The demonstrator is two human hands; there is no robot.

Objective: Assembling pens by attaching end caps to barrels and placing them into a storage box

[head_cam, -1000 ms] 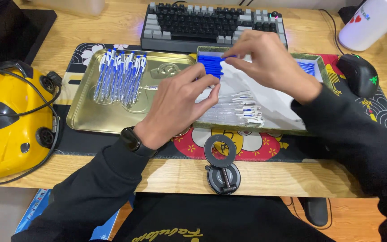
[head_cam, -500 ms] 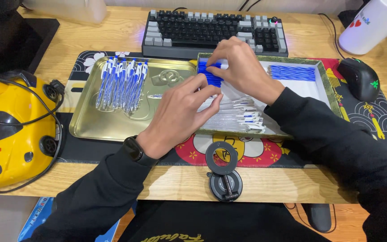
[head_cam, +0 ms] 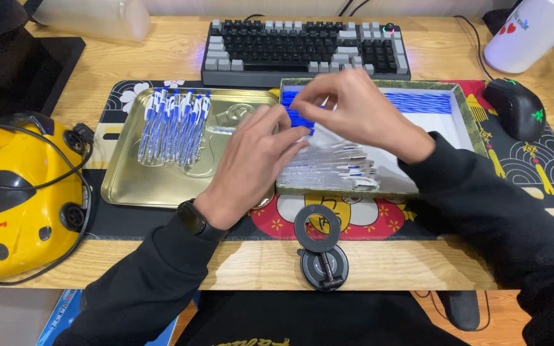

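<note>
My left hand (head_cam: 251,160) and my right hand (head_cam: 363,109) meet over the left end of a green-rimmed white box (head_cam: 466,115). A cluster of blue pen parts (head_cam: 297,118) lies right under the fingertips. My right thumb and forefinger are pinched together on a small pen part that is mostly hidden. The fingers of my left hand are curled beside it, and I cannot see what they hold. Clear pen barrels (head_cam: 331,170) lie in the box's front, and more blue parts (head_cam: 424,102) at its back. Left of the box, a gold tray (head_cam: 136,186) carries a row of blue-and-white pens (head_cam: 171,125).
A keyboard (head_cam: 302,45) lies behind the trays on a patterned desk mat (head_cam: 527,166). A black mouse (head_cam: 514,109) and a white cup (head_cam: 527,32) are at the right. A yellow machine (head_cam: 14,192) stands at the left, a round black stand (head_cam: 320,247) near the front edge.
Both hands have drifted left along the box to its left end. The right hand has drawn closer to the left hand and pinched its fingers over the blue parts.
</note>
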